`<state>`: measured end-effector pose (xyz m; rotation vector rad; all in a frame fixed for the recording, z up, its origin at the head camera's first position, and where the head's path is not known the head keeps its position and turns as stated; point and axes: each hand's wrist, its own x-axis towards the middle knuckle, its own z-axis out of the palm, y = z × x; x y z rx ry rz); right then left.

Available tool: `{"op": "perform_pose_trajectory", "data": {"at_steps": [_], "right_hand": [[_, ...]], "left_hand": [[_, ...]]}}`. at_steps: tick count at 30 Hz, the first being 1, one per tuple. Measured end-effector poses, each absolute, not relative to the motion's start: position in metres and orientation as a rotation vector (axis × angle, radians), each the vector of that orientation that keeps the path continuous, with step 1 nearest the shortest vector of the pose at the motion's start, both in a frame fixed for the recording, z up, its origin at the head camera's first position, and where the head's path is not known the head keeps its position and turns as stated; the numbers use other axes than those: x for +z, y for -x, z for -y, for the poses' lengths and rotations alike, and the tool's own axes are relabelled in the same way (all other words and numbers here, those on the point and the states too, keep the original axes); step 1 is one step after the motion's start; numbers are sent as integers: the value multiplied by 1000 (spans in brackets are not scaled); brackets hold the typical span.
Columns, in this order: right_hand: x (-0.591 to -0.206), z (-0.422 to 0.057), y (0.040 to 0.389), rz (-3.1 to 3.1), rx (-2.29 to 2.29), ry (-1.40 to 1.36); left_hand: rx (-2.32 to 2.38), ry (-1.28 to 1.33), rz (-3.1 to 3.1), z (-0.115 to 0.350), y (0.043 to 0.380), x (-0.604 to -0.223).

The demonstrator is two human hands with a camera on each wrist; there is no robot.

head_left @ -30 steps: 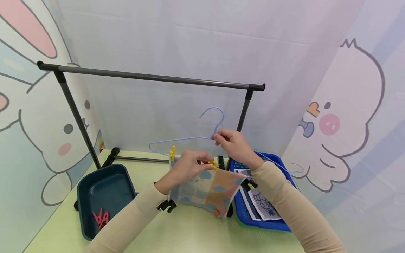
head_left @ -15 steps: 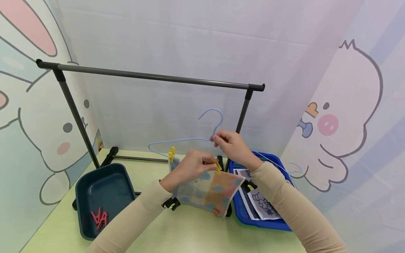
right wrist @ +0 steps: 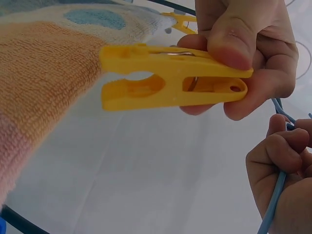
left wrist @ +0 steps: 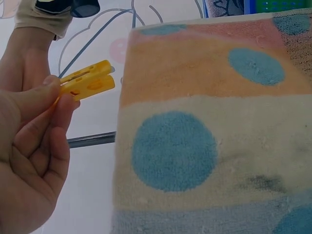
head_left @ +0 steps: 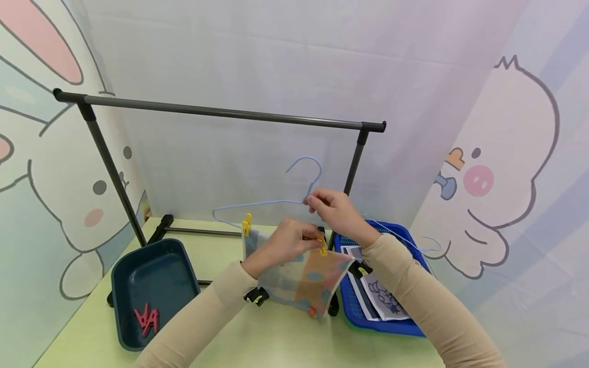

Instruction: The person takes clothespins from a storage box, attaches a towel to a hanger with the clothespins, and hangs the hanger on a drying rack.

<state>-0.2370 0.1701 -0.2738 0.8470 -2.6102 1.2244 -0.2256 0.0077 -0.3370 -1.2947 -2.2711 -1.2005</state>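
Observation:
My left hand (head_left: pixel 292 243) pinches a yellow clothespin (right wrist: pixel 175 78) by its handle ends, thumb on one side. The clothespin's jaws are spread, just off the towel's edge in the right wrist view. The small towel (head_left: pixel 315 278), in orange, cream and pink with blue dots, hangs from a blue wire hanger (head_left: pixel 257 204). With my right hand (head_left: pixel 333 209) I grip the hanger at its neck, below the hook. A second yellow clothespin (head_left: pixel 247 225) is clipped at the towel's left top corner. The hanger's lower bar is mostly hidden.
Behind the hands stands a dark metal rack (head_left: pixel 221 112). On the left, a dark teal tray (head_left: pixel 152 276) holds several red clothespins (head_left: pixel 147 319). To the right, a blue basket (head_left: pixel 352 301) contains folded printed cloth (head_left: pixel 382 296); another blue hanger (head_left: pixel 400 236) lies across it.
My left hand has slid slightly right along the towel's top with the clothespin. The hanger and towel have shifted a little left, with my right hand still at the neck.

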Motion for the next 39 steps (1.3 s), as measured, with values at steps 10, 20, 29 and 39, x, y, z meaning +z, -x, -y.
{"op": "perform_pose_trajectory", "data": {"at_steps": [10, 20, 29, 39], "right_hand": [[-271, -167, 237, 2599, 1256, -874], [-271, -163, 238, 2595, 1259, -894], [-271, -163, 237, 2604, 1269, -884], [-271, -161, 237, 2602, 1283, -911]], "left_hand": [[-1055, 1324, 2239, -17, 226, -337], [-934, 1343, 2296, -26, 224, -334], [-817, 1353, 2266, -32, 224, -336], [-805, 1356, 2306, -35, 225, -339]]}}
